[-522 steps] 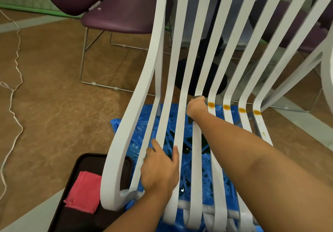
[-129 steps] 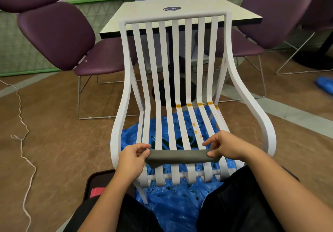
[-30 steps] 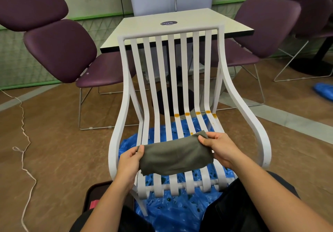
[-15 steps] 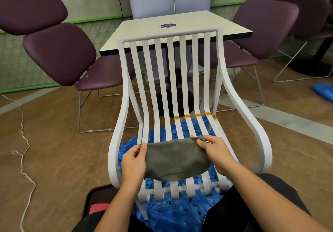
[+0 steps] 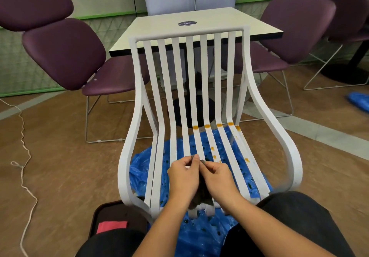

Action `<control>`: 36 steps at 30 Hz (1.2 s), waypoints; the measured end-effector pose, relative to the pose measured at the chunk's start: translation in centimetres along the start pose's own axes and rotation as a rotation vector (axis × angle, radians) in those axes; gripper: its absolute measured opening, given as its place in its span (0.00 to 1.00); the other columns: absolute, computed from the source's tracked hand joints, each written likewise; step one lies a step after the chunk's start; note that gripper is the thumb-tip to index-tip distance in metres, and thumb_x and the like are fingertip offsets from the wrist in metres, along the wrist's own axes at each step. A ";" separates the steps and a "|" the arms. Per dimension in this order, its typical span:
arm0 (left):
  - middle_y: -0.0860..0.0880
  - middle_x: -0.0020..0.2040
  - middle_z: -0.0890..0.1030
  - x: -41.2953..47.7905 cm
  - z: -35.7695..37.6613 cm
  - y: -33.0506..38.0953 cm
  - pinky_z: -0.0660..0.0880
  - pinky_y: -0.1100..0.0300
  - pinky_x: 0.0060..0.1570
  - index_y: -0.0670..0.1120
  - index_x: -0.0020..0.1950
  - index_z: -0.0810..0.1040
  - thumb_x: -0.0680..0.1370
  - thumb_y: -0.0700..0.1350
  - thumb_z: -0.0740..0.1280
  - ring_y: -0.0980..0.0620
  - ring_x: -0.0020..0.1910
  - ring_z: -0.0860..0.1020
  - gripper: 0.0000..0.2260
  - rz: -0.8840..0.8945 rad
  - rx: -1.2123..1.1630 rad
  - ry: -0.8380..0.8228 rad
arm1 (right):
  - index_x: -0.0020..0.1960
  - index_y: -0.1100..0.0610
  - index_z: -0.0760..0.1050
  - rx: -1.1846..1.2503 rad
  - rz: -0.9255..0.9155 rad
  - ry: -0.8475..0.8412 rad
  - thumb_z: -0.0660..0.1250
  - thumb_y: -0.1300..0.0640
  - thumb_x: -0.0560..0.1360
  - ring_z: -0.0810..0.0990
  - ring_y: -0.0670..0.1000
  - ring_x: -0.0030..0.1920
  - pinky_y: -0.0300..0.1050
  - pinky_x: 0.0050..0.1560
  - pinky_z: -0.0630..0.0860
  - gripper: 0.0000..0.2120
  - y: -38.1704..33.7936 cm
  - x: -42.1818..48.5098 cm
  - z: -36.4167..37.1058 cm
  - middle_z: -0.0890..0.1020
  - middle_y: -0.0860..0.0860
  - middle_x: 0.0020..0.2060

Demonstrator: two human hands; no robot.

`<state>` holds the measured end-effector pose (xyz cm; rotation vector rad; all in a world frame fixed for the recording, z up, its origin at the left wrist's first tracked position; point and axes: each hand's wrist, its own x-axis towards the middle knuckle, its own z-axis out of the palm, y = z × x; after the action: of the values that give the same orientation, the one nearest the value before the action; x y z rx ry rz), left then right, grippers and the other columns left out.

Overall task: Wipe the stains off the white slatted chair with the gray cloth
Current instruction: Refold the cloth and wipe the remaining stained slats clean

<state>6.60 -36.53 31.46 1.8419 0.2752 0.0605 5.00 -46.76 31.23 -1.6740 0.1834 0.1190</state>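
Head view: gray cloth (image 5: pixel 201 197) pinched at its top edge by curled fingers (image 5: pixel 192 160) of left hand (image 5: pixel 182 179) and right hand (image 5: pixel 216 179), hands touching, over the front seat slats of the white chair (image 5: pixel 189 34). Bunched, hanging between the wrists. Orange stains (image 5: pixel 207 126) on the right-side slats. Underneath, blue plastic sheet (image 5: pixel 139 171); lower left, dark tray (image 5: pixel 103 215) holding a pink cloth (image 5: pixel 111 226).

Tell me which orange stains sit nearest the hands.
The trail of small drops just beyond the right hand. The bigger marks sit farther back at the bend of the chair; another drop lies farther right.
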 end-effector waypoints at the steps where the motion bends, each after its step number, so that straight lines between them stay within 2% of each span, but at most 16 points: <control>1: 0.54 0.38 0.85 0.0 0.1 0.0 0.81 0.59 0.46 0.49 0.48 0.87 0.81 0.51 0.67 0.58 0.40 0.83 0.10 0.002 0.004 -0.010 | 0.48 0.52 0.86 0.010 0.003 0.004 0.63 0.53 0.83 0.87 0.52 0.43 0.56 0.51 0.83 0.13 0.0 0.0 0.1 0.87 0.52 0.39; 5: 0.55 0.41 0.86 0.2 0.1 0.1 0.80 0.62 0.49 0.50 0.49 0.87 0.82 0.51 0.66 0.59 0.44 0.83 0.11 0.014 0.023 -0.043 | 0.46 0.54 0.86 0.029 0.012 0.031 0.63 0.54 0.83 0.86 0.56 0.44 0.60 0.52 0.82 0.14 -0.2 0.1 -0.1 0.87 0.55 0.40; 10: 0.55 0.38 0.84 0.5 -0.4 0.0 0.73 0.71 0.36 0.53 0.46 0.86 0.82 0.51 0.66 0.58 0.40 0.82 0.10 0.086 0.165 0.028 | 0.44 0.52 0.86 0.082 0.005 0.109 0.64 0.53 0.82 0.86 0.56 0.43 0.62 0.49 0.82 0.15 -0.6 0.3 -0.4 0.86 0.54 0.38; 13: 0.55 0.43 0.84 0.3 0.1 -0.2 0.77 0.66 0.44 0.53 0.51 0.86 0.82 0.52 0.65 0.59 0.44 0.81 0.10 0.146 0.215 0.036 | 0.45 0.52 0.86 0.159 0.021 0.074 0.63 0.53 0.83 0.87 0.57 0.44 0.63 0.48 0.83 0.14 -0.6 0.3 -0.2 0.87 0.55 0.40; 16: 0.52 0.46 0.83 0.0 0.5 -0.1 0.80 0.57 0.50 0.52 0.50 0.86 0.82 0.54 0.64 0.57 0.46 0.82 0.12 0.086 0.109 0.019 | 0.47 0.55 0.86 0.204 0.042 0.035 0.62 0.52 0.83 0.87 0.58 0.44 0.61 0.47 0.83 0.16 -0.7 0.3 -0.1 0.87 0.57 0.41; 19: 0.47 0.45 0.84 -0.4 0.3 0.6 0.83 0.49 0.47 0.50 0.47 0.85 0.83 0.58 0.60 0.50 0.44 0.84 0.18 -0.048 -0.166 -0.068 | 0.52 0.56 0.85 0.264 0.051 -0.013 0.61 0.52 0.83 0.87 0.55 0.46 0.51 0.46 0.83 0.15 -1.1 0.2 -0.3 0.87 0.55 0.44; 22: 0.48 0.47 0.86 -0.7 -0.1 1.2 0.83 0.50 0.50 0.49 0.54 0.85 0.82 0.60 0.56 0.50 0.48 0.85 0.22 -0.111 -0.325 -0.171 | 0.54 0.53 0.84 0.251 0.011 -0.042 0.67 0.54 0.81 0.86 0.52 0.50 0.52 0.51 0.83 0.08 -1.0 0.3 -0.6 0.87 0.53 0.47; 25: 0.48 0.49 0.87 -0.2 -1.0 1.3 0.81 0.53 0.50 0.46 0.57 0.84 0.78 0.63 0.54 0.50 0.50 0.85 0.27 -0.069 -0.369 -0.252 | 0.53 0.54 0.84 0.244 -0.012 -0.012 0.71 0.58 0.78 0.86 0.54 0.51 0.57 0.57 0.81 0.05 -0.7 0.7 -1.2 0.87 0.54 0.47; 26: 0.47 0.49 0.87 0.1 -1.3 1.2 0.80 0.54 0.47 0.45 0.58 0.84 0.79 0.61 0.54 0.49 0.50 0.85 0.27 -0.048 -0.367 -0.252 | 0.53 0.56 0.84 0.265 0.006 -0.012 0.71 0.59 0.78 0.86 0.55 0.51 0.59 0.58 0.81 0.06 -0.6 0.9 -1.4 0.87 0.55 0.47; 28: 0.47 0.48 0.87 0.2 -1.7 1.0 0.78 0.58 0.43 0.45 0.57 0.83 0.82 0.55 0.59 0.49 0.48 0.84 0.18 0.008 -0.342 -0.177 | 0.55 0.57 0.84 0.280 0.056 -0.022 0.71 0.59 0.78 0.86 0.57 0.51 0.60 0.59 0.80 0.07 -0.6 1.2 -1.6 0.87 0.56 0.47; 30: 0.51 0.51 0.85 0.3 -2.0 0.1 0.76 0.65 0.46 0.49 0.58 0.83 0.82 0.49 0.63 0.56 0.50 0.82 0.10 0.068 -0.221 -0.027 | 0.56 0.57 0.83 0.283 0.119 -0.011 0.70 0.59 0.78 0.86 0.58 0.51 0.62 0.58 0.80 0.08 -0.6 1.4 -1.5 0.87 0.55 0.47; 31: 0.53 0.54 0.83 0.4 -2.2 -0.4 0.74 0.67 0.48 0.51 0.59 0.81 0.82 0.49 0.65 0.59 0.53 0.80 0.09 0.056 -0.158 0.033 | 0.57 0.57 0.82 0.305 0.148 -0.007 0.70 0.59 0.78 0.85 0.59 0.51 0.62 0.56 0.81 0.09 -0.6 1.5 -1.5 0.87 0.56 0.47; 33: 0.53 0.57 0.81 0.7 -2.6 -1.5 0.75 0.63 0.52 0.52 0.61 0.79 0.82 0.53 0.65 0.58 0.55 0.78 0.10 -0.079 -0.143 0.039 | 0.59 0.58 0.82 0.391 0.197 -0.017 0.70 0.59 0.78 0.85 0.61 0.53 0.59 0.53 0.82 0.10 -0.8 1.6 -1.6 0.87 0.57 0.49; 36: 0.45 0.49 0.85 0.8 -2.9 -1.9 0.78 0.56 0.47 0.48 0.56 0.79 0.81 0.59 0.63 0.48 0.49 0.83 0.16 -0.439 -0.285 -0.169 | 0.61 0.60 0.80 0.576 0.254 -0.096 0.67 0.61 0.79 0.84 0.61 0.55 0.55 0.52 0.82 0.11 -1.1 1.7 -1.9 0.85 0.60 0.53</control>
<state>6.56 -33.13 30.44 1.4607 0.5179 -0.3423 6.80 -48.65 32.24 -1.0639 0.3243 0.3071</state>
